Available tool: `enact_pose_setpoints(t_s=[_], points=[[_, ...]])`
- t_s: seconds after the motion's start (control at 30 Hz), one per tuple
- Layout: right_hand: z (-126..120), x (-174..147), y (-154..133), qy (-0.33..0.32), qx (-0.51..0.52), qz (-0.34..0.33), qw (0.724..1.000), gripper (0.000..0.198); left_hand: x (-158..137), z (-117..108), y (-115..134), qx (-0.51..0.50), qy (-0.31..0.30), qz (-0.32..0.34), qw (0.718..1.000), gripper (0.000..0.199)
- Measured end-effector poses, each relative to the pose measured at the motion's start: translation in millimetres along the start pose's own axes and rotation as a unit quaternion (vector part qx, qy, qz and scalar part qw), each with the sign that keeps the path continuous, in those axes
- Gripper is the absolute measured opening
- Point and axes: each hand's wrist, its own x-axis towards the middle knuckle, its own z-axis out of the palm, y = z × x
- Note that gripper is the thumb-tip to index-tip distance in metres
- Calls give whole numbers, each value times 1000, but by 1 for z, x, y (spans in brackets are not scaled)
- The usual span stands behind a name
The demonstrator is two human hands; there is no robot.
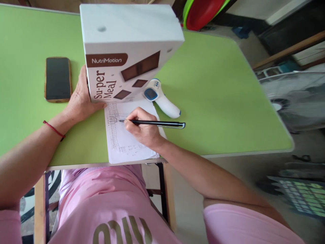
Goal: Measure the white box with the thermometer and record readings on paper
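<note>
A black pen (157, 123) is pinched in my right hand (143, 128), its tip touching a sheet of paper (132, 150) covered in small handwriting. Near the pen tip a loop is drawn around some of the writing. My left hand (83, 96) grips the lower left edge of a white carton (111, 66) marked "NutriMotion Su-per Meal". The thumb lies along the carton's bottom front edge, while the other fingers are partly hidden behind its side. The carton stands at the top of the paper and covers that end. Touching the paper's right side is a white infrared thermometer (164, 100).
A phone (58, 79) in a brown case lies left of the carton on the green table (215, 91). Beyond the table are a fan (291, 98) at right and red and green basins (205, 13) at the back. The table's near edge runs against my lap.
</note>
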Motion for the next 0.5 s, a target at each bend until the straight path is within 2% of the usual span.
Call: enact_pose_setpoints(t_s=[0.1, 0.27, 0.5], points=[[-1, 0, 0, 3, -2, -6, 1000, 19, 0, 1, 2, 4, 6, -12, 1000, 88], [0, 0, 1, -3, -10, 9, 1000, 19, -1, 0, 0, -5, -3, -3, 1000, 95], [-2, 1, 3, 36, -10, 18, 999, 19, 0, 0, -2, -16, -4, -12, 1000, 96]])
